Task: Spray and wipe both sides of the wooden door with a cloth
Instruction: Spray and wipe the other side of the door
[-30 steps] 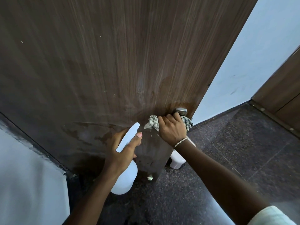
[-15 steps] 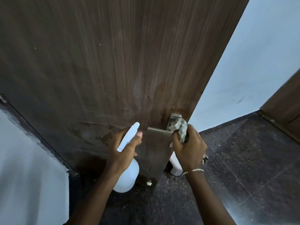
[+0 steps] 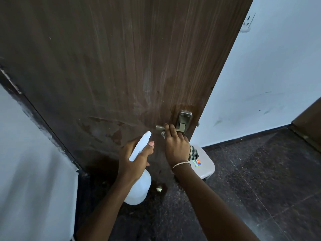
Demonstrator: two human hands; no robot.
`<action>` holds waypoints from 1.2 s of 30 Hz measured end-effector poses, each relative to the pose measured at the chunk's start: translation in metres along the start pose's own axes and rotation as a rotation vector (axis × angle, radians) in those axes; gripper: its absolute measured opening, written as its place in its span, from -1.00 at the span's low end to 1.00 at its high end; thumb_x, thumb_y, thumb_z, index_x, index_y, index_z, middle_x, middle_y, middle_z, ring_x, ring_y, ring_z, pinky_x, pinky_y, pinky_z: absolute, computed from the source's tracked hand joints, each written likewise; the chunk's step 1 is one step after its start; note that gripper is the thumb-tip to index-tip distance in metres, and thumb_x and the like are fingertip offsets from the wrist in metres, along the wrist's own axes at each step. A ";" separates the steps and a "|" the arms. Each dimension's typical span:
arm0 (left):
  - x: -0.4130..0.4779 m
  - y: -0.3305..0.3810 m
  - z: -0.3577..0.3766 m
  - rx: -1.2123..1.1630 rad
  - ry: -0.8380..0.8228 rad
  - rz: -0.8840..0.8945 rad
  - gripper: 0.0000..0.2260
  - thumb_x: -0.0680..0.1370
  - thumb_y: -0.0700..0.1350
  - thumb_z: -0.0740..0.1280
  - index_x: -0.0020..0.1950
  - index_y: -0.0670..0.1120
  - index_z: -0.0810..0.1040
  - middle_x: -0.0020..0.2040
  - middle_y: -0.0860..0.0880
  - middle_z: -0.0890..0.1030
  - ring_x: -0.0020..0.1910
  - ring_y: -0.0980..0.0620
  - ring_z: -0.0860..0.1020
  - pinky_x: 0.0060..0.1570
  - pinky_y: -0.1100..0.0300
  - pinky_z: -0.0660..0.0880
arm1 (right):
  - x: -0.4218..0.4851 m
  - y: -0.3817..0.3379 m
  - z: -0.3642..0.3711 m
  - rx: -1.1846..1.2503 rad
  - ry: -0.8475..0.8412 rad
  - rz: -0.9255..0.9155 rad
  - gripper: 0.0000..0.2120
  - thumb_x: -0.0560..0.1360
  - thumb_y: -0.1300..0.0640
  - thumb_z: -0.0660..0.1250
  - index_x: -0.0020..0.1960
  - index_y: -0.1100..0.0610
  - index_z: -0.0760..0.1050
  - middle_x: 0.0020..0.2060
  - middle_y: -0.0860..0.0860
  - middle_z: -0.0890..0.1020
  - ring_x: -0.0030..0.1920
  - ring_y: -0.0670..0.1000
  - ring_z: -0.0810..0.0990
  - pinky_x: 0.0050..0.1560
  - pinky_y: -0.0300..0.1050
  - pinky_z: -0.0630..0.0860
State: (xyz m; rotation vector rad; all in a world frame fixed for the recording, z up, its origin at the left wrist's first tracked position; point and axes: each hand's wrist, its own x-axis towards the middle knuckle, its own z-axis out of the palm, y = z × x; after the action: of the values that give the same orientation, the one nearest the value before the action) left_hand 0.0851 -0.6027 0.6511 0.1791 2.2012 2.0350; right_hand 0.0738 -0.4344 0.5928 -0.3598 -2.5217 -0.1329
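The dark wooden door [image 3: 121,66] fills the upper middle of the view, with damp streaks and patches low on its face. A metal lever handle [image 3: 184,121] sits near its right edge. My right hand [image 3: 176,145] grips the checked cloth [image 3: 193,152] around the lever, the cloth hanging out below my palm. My left hand [image 3: 134,158] holds a white spray bottle [image 3: 139,185] by its neck, nozzle toward the door.
A white plastic stool [image 3: 205,166] stands on the dark speckled floor [image 3: 260,180] behind the door's edge. White walls [image 3: 260,75] flank the door on both sides. A switch plate [image 3: 248,23] is high on the right wall. Another brown panel [image 3: 309,119] is at far right.
My right hand has moved with the cloth from the handle's mounting plate down along the lever, leaving the plate uncovered. The left hand with the bottle has stayed in place.
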 end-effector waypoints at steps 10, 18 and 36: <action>0.064 0.010 0.032 -0.038 -0.016 0.007 -0.93 0.52 -0.03 0.45 -0.04 0.13 0.60 -0.22 0.10 0.69 -0.18 0.10 0.68 -0.43 0.32 0.53 | 0.086 0.031 0.040 0.022 -0.262 0.086 -0.58 0.41 0.29 0.48 0.27 0.26 0.61 0.19 0.21 0.68 -0.16 0.29 0.73 -0.22 0.07 0.65; 0.148 0.023 0.052 -0.090 -0.040 0.020 -0.86 0.51 -0.06 0.46 -0.07 0.19 0.58 -0.24 0.15 0.69 -0.21 0.08 0.69 -0.43 0.25 0.54 | 0.174 0.046 0.073 0.008 -0.314 0.104 -0.61 0.64 0.24 0.16 0.46 0.20 0.42 0.38 0.13 0.55 0.15 0.28 0.66 0.01 0.07 0.59; 0.285 0.029 0.078 -0.003 -0.003 0.065 -0.86 0.49 0.00 0.45 0.00 0.00 0.64 -0.14 0.04 0.69 -0.21 0.01 0.67 -0.43 0.37 0.50 | 0.297 0.059 0.157 -0.041 -0.348 0.030 -0.53 0.64 0.26 0.20 0.54 0.13 0.33 0.49 0.07 0.45 0.15 0.27 0.66 -0.02 0.07 0.62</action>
State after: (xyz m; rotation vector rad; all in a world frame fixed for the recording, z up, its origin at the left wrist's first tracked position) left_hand -0.1810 -0.4730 0.6686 0.2570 2.2181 2.0697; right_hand -0.2301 -0.2834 0.6315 -0.4725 -2.8577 -0.1192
